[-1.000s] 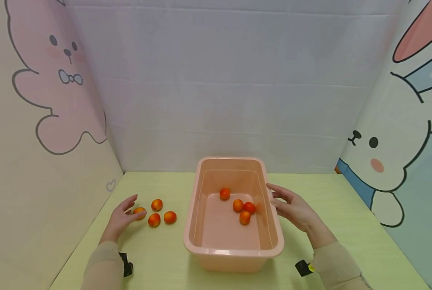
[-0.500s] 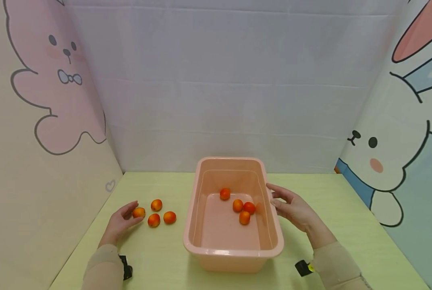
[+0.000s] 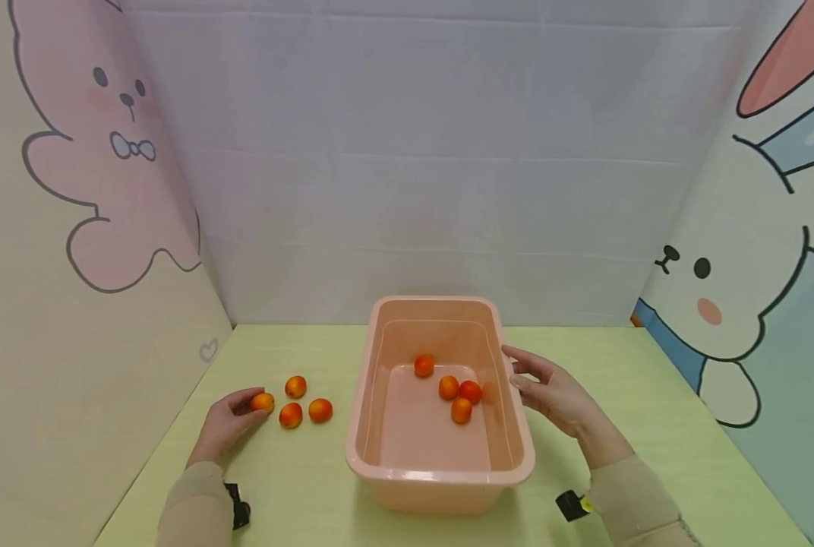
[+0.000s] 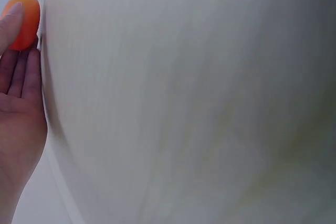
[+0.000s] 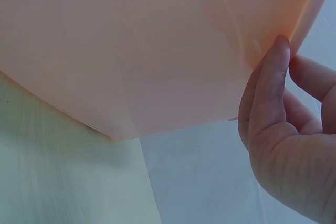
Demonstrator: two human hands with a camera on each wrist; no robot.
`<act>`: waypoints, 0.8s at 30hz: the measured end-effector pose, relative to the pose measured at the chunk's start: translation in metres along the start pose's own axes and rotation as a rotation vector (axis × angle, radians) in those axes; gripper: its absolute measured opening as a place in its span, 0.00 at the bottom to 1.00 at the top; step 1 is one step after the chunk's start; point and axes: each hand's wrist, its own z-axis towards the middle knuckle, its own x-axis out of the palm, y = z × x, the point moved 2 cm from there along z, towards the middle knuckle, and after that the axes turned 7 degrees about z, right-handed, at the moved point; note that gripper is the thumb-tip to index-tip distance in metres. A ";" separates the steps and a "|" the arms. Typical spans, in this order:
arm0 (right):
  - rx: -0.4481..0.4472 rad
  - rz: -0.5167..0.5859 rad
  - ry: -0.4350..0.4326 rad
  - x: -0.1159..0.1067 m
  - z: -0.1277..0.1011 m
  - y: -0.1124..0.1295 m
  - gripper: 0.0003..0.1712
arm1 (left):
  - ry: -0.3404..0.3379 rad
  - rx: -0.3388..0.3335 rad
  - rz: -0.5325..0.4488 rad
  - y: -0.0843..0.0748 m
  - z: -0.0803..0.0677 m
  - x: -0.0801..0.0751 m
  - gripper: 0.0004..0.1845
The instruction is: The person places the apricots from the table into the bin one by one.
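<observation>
A pink plastic tub (image 3: 441,477) stands on the yellow-green table (image 3: 298,486). Several small orange fruits (image 3: 449,387) lie inside it. Left of the tub sit three more fruits (image 3: 320,410). Beside them is a fourth orange fruit (image 3: 262,401), with my left hand (image 3: 251,406) curled round it, index finger over its top. In the left wrist view my thumb lies on this fruit (image 4: 23,22). My right hand (image 3: 526,376) is held open against the tub's right wall, fingers relaxed. The right wrist view shows its thumb (image 5: 270,87) touching the tub wall (image 5: 136,51) under the rim.
Cartoon-printed panels enclose the table: a pink rabbit panel (image 3: 106,190) on the left, a white cloth (image 3: 421,167) at the back, a white rabbit panel (image 3: 742,289) on the right. Bare tabletop lies before the tub and right of it.
My left hand has closed in on the leftmost fruit, its fingers going from spread beside it to curled round it. The right hand and the tub have stayed put.
</observation>
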 end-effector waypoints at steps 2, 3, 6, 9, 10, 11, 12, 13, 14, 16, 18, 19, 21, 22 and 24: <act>-0.002 0.003 0.002 0.000 0.000 0.000 0.36 | 0.013 0.011 -0.011 -0.001 0.000 -0.001 0.28; -0.002 0.004 0.002 0.000 0.000 0.000 0.36 | 0.021 0.018 -0.018 -0.003 0.001 -0.002 0.28; -0.006 0.005 0.002 -0.001 0.001 -0.001 0.36 | 0.034 0.061 -0.038 -0.011 0.004 -0.006 0.28; -0.007 0.005 0.001 -0.001 0.001 -0.001 0.36 | 0.024 0.111 -0.036 -0.020 0.008 -0.011 0.26; -0.007 0.005 0.001 -0.001 0.001 -0.001 0.36 | 0.020 0.125 -0.031 -0.023 0.009 -0.013 0.26; -0.007 0.006 0.001 -0.001 0.001 -0.001 0.36 | 0.019 0.137 -0.027 -0.026 0.010 -0.014 0.26; -0.007 0.006 0.001 -0.001 0.001 -0.001 0.36 | 0.017 0.148 -0.024 -0.030 0.012 -0.015 0.26; -0.006 0.006 0.000 -0.001 0.001 -0.001 0.36 | 0.017 0.158 -0.021 -0.033 0.013 -0.016 0.27; -0.005 0.006 -0.002 -0.001 0.001 -0.001 0.36 | 0.017 0.164 -0.022 -0.037 0.014 -0.017 0.27; -0.003 0.005 -0.005 -0.002 0.001 -0.001 0.36 | 0.023 0.178 -0.024 -0.044 0.016 -0.017 0.27; -0.002 0.002 -0.004 -0.002 0.001 -0.001 0.36 | 0.030 0.189 -0.037 -0.052 0.017 -0.018 0.27; -0.001 0.002 -0.005 -0.002 0.001 -0.001 0.36 | 0.034 0.191 -0.043 -0.056 0.017 -0.018 0.27; -0.001 0.001 -0.004 -0.002 0.001 -0.001 0.36 | 0.048 0.201 -0.064 -0.065 0.017 -0.019 0.27; -0.001 0.002 -0.005 -0.001 0.001 -0.001 0.36 | 0.056 0.206 -0.075 -0.069 0.016 -0.019 0.27; -0.001 0.005 -0.004 -0.001 0.002 -0.001 0.36 | 0.068 0.213 -0.097 -0.078 0.015 -0.019 0.27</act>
